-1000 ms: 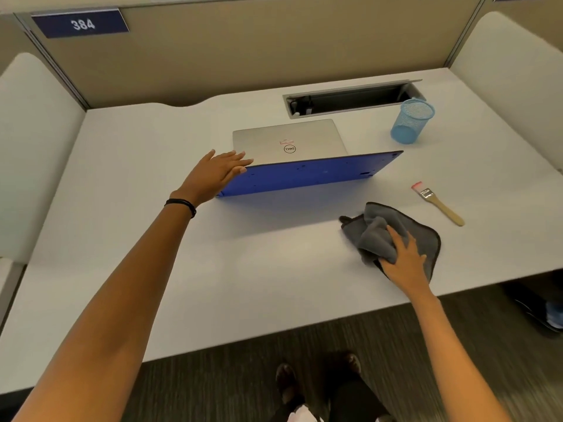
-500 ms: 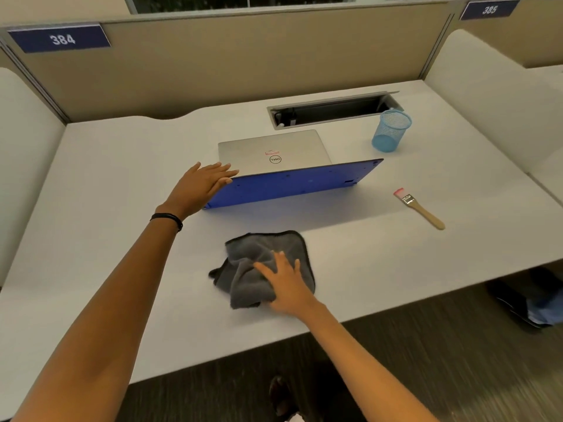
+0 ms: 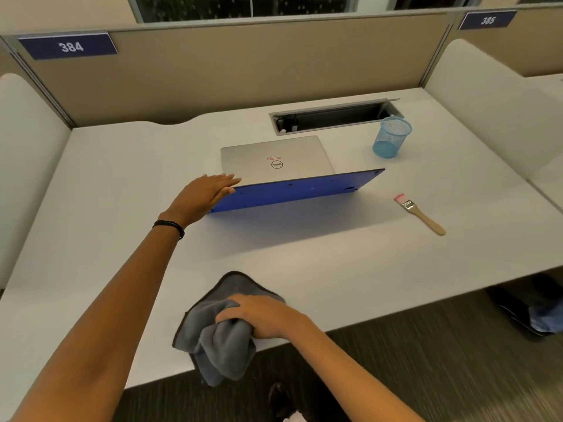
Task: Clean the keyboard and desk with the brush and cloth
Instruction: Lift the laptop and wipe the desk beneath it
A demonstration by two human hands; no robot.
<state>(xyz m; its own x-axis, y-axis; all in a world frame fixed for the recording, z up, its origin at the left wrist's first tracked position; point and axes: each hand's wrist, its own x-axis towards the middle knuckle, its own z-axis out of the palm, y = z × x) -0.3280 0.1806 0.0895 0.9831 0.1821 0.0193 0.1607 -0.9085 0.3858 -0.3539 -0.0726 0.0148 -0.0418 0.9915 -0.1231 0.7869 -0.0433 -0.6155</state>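
A blue keyboard (image 3: 298, 187) stands tilted on its far edge in the middle of the white desk (image 3: 122, 239), underside facing me, leaning by a closed silver laptop (image 3: 274, 158). My left hand (image 3: 207, 193) rests with straight fingers on the keyboard's upper left corner. My right hand (image 3: 262, 315) grips a bunched grey cloth (image 3: 219, 333) at the desk's front edge; part of the cloth hangs over the edge. A small wooden brush (image 3: 422, 214) with pink bristles lies on the desk to the right.
A blue mesh cup (image 3: 390, 138) stands at the back right beside an open cable tray slot (image 3: 332, 115). Beige partition panels enclose the desk at the back and sides. Dark carpet and a shoe show below the front edge.
My right hand has dragged the cloth from the right side leftward, then toward me to the front edge, and now bunches it in a grip. The left hand stays on the keyboard.
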